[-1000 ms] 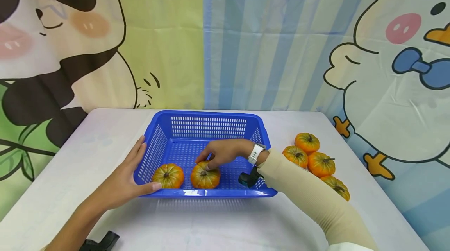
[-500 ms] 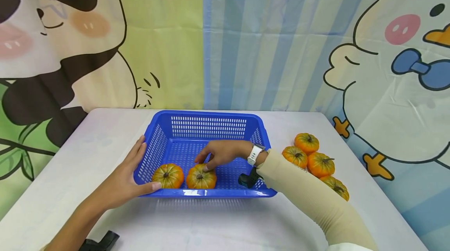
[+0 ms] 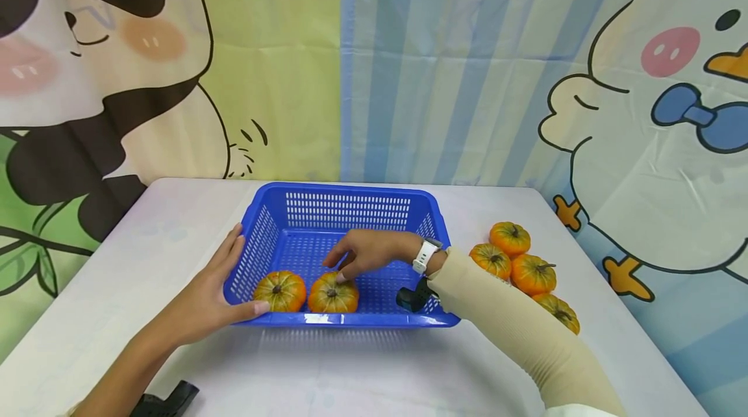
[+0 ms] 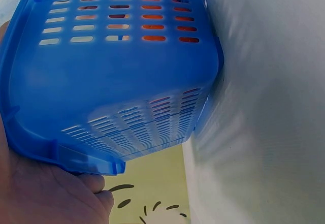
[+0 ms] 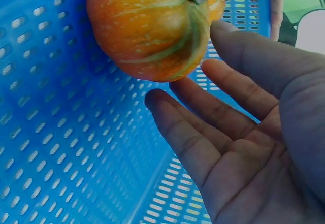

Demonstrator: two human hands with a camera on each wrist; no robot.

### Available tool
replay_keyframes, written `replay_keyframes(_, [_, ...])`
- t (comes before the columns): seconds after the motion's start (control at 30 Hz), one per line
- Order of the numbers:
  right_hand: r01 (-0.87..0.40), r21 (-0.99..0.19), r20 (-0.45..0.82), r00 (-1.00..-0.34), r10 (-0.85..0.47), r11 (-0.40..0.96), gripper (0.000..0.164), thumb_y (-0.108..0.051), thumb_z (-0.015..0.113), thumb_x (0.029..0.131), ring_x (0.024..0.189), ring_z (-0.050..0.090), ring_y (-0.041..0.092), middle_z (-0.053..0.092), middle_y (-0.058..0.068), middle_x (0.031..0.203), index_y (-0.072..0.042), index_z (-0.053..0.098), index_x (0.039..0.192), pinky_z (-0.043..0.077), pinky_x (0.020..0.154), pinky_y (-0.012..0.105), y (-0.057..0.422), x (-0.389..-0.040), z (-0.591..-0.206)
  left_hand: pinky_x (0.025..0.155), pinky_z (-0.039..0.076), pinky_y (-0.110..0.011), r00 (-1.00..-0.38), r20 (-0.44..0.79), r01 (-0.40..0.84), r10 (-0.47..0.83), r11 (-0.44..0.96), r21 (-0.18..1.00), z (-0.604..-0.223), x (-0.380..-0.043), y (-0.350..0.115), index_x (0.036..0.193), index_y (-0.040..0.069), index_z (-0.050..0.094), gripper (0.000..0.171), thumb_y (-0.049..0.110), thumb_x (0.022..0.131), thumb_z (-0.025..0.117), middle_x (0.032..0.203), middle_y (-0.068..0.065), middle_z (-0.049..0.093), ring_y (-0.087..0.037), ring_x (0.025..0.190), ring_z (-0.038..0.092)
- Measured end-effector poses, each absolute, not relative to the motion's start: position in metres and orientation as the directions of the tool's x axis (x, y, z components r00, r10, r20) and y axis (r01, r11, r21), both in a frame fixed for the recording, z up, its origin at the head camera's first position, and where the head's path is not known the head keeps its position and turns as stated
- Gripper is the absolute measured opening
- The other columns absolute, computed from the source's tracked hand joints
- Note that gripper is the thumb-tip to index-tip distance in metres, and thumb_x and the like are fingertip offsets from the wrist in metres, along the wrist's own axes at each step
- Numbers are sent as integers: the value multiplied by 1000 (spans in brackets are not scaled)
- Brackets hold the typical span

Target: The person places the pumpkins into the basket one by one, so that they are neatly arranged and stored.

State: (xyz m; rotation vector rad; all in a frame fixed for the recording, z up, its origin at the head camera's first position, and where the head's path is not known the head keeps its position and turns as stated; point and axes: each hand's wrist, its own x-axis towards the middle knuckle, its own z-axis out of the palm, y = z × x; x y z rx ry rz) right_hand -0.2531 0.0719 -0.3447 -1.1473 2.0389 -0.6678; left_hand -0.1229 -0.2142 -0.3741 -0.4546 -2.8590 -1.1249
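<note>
A blue plastic basket [image 3: 345, 190] with slotted walls stands on the table. At its near left corner my left hand [image 3: 204, 303] grips the rim, thumb over the front edge and fingers along the left side. In the left wrist view, part of that hand [image 4: 53, 193] lies under the rim. Two small orange pumpkins sit side by side in the basket: a left pumpkin [image 3: 279, 291] and a right pumpkin [image 3: 333, 293]. Over the right pumpkin is my right hand [image 3: 374, 252], its fingers loosely spread; in the right wrist view they lie beside that pumpkin [image 5: 144, 28], not wrapped round it.
Several more pumpkins [image 3: 534, 274] lie grouped on the white table [image 3: 350, 371], right of the basket and partly behind the right sleeve. A curtain with cartoon animals [image 3: 397, 66] hangs behind the table.
The right pumpkin has shifted left until it sits next to the left one. My right hand's fingers have loosened and lifted slightly from it. The left hand stays at the basket corner.
</note>
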Motion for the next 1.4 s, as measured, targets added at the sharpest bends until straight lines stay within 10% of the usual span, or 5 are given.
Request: replay_keyframes(1.4, [-566, -726, 27, -590, -807, 390, 27, -15, 63, 96, 104, 64, 11, 68, -1, 117, -9, 69, 122, 52, 89, 28, 140, -243, -298, 100, 18, -76, -957, 134, 280, 259, 688, 669, -373, -123, -214, 156, 6, 2, 115, 44, 79, 78, 162, 2, -12, -46, 144, 4])
